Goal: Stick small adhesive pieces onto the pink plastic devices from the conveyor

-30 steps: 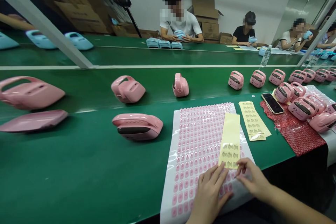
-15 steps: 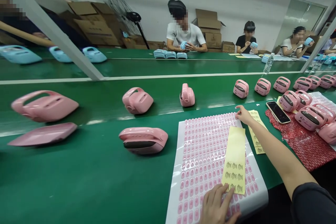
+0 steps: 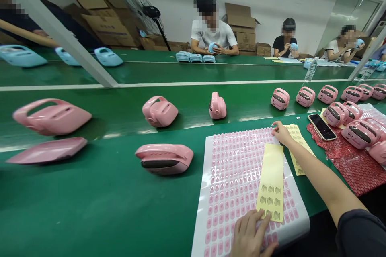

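Right hand: moved from near edge to far right corner of pink sticker sheet, fingers bunched there, grip unclear. Left hand: fingers spread flat, still pinning yellow label strip.

Glossy pink sticker sheet lies flat on the green belt; yellow label strip sits lengthwise on its right side, barcodes only at the near end.

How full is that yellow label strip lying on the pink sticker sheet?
Mostly empty. On the yellow label strip, printed labels show only at the near end by the left hand; the rest is bare backing.
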Available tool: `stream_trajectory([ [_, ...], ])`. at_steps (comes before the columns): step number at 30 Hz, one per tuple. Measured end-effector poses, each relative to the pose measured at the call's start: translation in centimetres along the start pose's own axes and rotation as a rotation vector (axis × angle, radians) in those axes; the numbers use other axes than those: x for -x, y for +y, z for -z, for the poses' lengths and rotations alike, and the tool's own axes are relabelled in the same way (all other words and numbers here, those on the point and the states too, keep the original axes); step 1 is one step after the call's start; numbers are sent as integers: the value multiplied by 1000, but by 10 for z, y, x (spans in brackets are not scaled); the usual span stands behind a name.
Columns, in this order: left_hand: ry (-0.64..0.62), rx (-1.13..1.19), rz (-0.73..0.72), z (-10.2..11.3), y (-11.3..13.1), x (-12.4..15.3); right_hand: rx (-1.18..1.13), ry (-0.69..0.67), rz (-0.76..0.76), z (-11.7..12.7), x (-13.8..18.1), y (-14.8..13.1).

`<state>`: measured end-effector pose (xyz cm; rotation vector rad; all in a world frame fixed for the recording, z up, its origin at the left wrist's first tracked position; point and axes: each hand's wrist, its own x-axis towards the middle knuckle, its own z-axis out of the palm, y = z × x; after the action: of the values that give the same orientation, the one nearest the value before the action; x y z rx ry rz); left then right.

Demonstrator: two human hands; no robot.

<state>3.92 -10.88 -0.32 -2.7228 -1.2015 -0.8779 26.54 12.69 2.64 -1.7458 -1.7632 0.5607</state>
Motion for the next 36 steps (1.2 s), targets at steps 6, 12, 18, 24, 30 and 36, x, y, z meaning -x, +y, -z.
stream_trajectory([
  [6, -34, -28, -12, -2, -1, 2, 74, 56, 126, -8, 3, 0],
  [12, -39, 35, 44, -2, 1, 1, 144, 179, 153, -3, 6, -12],
  [18, -134, 173, 146, 6, 4, -7, 125, 141, 269, 17, 82, -35],
  [24, -257, 293, 179, 9, 2, -9, -68, -5, 597, 8, 223, -43],
  [30, -219, 238, 178, 5, 5, -9, 96, 78, 702, -12, 267, -26],
  [36, -196, 219, 157, 4, 3, -9, 23, 121, 782, -17, 265, -27],
])
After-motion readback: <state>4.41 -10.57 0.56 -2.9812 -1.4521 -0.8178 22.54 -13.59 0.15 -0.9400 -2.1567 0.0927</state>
